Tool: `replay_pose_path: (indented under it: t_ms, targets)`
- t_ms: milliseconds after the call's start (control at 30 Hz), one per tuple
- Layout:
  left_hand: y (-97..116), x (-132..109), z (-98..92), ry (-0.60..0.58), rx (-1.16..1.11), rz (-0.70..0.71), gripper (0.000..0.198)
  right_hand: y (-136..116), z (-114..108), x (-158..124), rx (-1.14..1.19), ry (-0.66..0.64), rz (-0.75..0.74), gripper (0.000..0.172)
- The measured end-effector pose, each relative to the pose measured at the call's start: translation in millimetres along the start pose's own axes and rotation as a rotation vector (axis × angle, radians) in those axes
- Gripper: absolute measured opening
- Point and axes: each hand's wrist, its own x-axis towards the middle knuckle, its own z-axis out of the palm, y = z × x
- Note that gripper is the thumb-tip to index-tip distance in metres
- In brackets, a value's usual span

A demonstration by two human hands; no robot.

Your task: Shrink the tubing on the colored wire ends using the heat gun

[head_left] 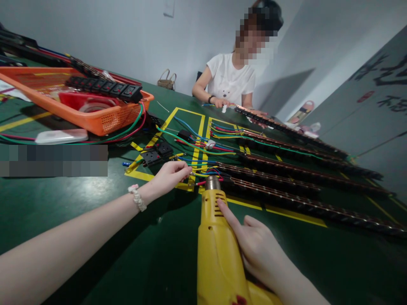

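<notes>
Heat gun (pixel 219 245): judged rigid, weighty; was clasped at body by right grip (pixel 263 250). Wire (pixel 197 173): limp; was pinched by left grip (pixel 170 176).

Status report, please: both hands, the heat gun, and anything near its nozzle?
Left hand pinching thin wires beside the nozzle. Right hand holding yellow heat gun, nozzle aimed at the wires. Loose black sockets lie just beyond left hand.

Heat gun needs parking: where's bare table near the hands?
Free: green table between left forearm and heat gun; also right of the right hand, this side of the nearest strip. Crowded: wires and sockets ahead of the left hand; orange basket far left.
</notes>
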Motion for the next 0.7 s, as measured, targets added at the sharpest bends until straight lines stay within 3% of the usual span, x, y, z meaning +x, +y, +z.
replay_pose_path:
  t_ms: [100, 500, 700]
  targets:
    - [0.0, -1.2, 0.1, -0.001, 0.000, 0.007, 0.040, -6.6, 2.2, 9.3, 0.011, -0.038, -0.008, 0.079]
    - [2.5, -0.7, 0.8, 0.030, 0.035, 0.015, 0.042, -19.5, 10.6, 33.4, -0.027, 0.021, -0.043, 0.079]
    - [4.8, -1.6, 0.6, 0.027, 0.040, 0.003, 0.042, -19.9, 8.8, 29.9, -0.020, 0.138, 0.153, 0.077]
